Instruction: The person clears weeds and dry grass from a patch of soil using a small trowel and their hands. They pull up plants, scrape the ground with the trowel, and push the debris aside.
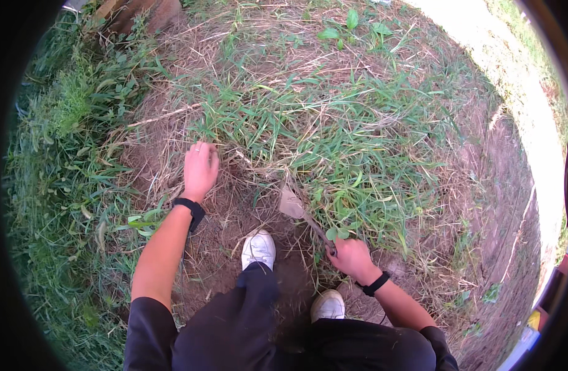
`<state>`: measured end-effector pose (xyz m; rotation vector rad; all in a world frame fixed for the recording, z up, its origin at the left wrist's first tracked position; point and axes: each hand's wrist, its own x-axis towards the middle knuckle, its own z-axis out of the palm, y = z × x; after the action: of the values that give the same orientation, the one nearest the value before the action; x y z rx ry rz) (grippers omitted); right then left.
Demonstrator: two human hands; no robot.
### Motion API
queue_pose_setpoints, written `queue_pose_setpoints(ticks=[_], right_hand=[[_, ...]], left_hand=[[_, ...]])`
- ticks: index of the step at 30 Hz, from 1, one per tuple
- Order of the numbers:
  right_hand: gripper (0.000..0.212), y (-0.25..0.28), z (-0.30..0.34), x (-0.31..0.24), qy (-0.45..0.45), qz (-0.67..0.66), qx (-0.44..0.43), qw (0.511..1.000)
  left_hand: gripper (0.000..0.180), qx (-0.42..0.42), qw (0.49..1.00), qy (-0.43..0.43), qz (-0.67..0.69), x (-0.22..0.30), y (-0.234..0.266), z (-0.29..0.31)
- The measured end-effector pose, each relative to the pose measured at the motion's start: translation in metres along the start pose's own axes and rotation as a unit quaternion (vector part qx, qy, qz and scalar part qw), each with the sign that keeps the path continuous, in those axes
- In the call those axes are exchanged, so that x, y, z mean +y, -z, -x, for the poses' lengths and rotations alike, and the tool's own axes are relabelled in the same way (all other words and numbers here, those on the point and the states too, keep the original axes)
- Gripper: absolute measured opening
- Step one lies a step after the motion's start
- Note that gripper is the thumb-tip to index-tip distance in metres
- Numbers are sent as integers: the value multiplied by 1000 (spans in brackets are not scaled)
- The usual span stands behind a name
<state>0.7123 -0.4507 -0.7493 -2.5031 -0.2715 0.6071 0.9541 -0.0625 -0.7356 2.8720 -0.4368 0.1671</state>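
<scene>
Outdoors: a view straight down onto rough ground, where bare brown soil (203, 278) is partly covered by grass and dry straw; a person is low over it, both forearms coming in from below.
Right hand: the right hand (352, 258) is wrapped around the handle of a small hand tool, fingers folded firmly over it, low and right of centre.
Hand tool: the hand tool (291, 203) has a flat, dull grey-brown blade and a thin dark handle; it slants from the fist up and to the left, its blade near the middle of the view, at the left edge of the green grass.
Left hand: the left hand (200, 170) is left of the blade and well apart from it, above dry straw (166, 179), fingers bent and close together, with a ring on one; whether they pinch anything, I cannot tell.
Green grass: a wide, tangled patch of green grass (364, 164) spreads above and right of the tool, with pale dry stalks through it.
Person: dark trousers (225, 324), dark short sleeves, a black band on each wrist; a white left shoe (258, 249) sits below the blade, and a pale right shoe (328, 305) is farther back.
Surroundings: thick leafy weeds (61, 167) on the left; a glaring sunlit strip (512, 80) curves down the right.
</scene>
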Motion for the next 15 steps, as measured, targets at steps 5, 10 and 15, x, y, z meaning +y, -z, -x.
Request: queue_pose_setpoints(ticks=[5, 10, 15], right_hand=[[32, -1, -2, 16, -32, 30, -88, 995], [28, 11, 5, 17, -34, -33, -47, 998], [28, 16, 17, 17, -63, -50, -49, 996]], left_hand=[[12, 126, 984, 101, -70, -34, -9, -59], [23, -21, 963, 206, -171, -96, -37, -104], [35, -169, 962, 72, -201, -130, -76, -137]])
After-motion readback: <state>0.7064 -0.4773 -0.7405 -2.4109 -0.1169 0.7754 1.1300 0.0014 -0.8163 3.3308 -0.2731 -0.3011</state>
